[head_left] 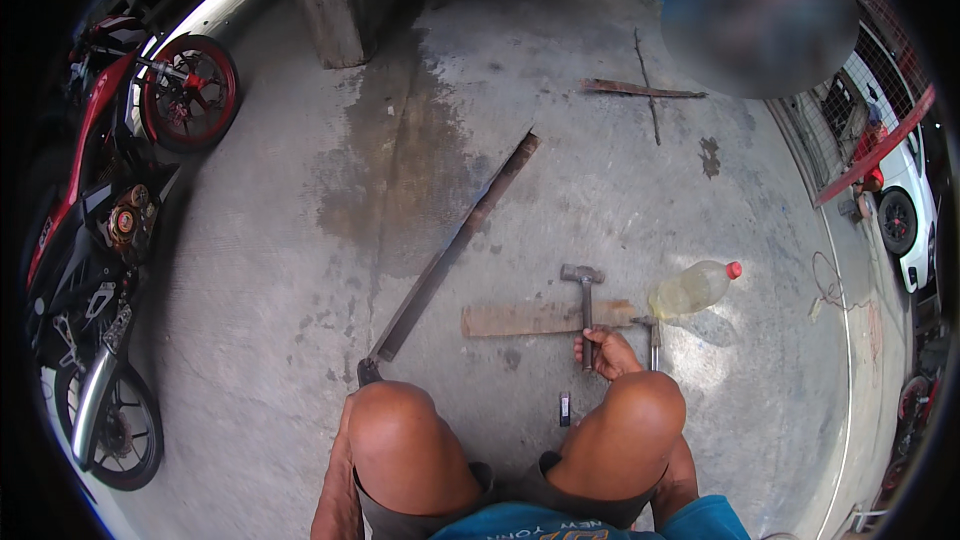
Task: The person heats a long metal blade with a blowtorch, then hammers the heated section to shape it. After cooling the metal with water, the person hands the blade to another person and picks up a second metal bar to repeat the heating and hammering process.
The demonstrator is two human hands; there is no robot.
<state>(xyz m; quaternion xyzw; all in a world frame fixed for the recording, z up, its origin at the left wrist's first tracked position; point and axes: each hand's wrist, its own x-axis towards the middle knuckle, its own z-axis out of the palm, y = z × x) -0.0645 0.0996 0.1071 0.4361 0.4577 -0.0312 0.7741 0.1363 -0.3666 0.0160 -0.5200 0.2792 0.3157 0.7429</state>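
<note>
Hammer [586, 302] rises from the right hand [607, 352], whose thumb and fingers pinch the lower part of the handle; it sits right of the middle of the concrete floor [300, 240], toward the floor's near edge, with its head just beyond the plank [520, 319]. The left hand is hidden by the left knee [395, 420], so I cannot tell how it is set. A grip this low could let the heavy head twist or tip if the fingers slacken, and a wide swing to the right could knock the bottle [700, 288], which is near. The plank, if it lies loose, could skid under a blow, and bare knees so close could be struck by a stray one. The hammer looks worn and dark, with a stubby grey head across a straight, slim handle.
</note>
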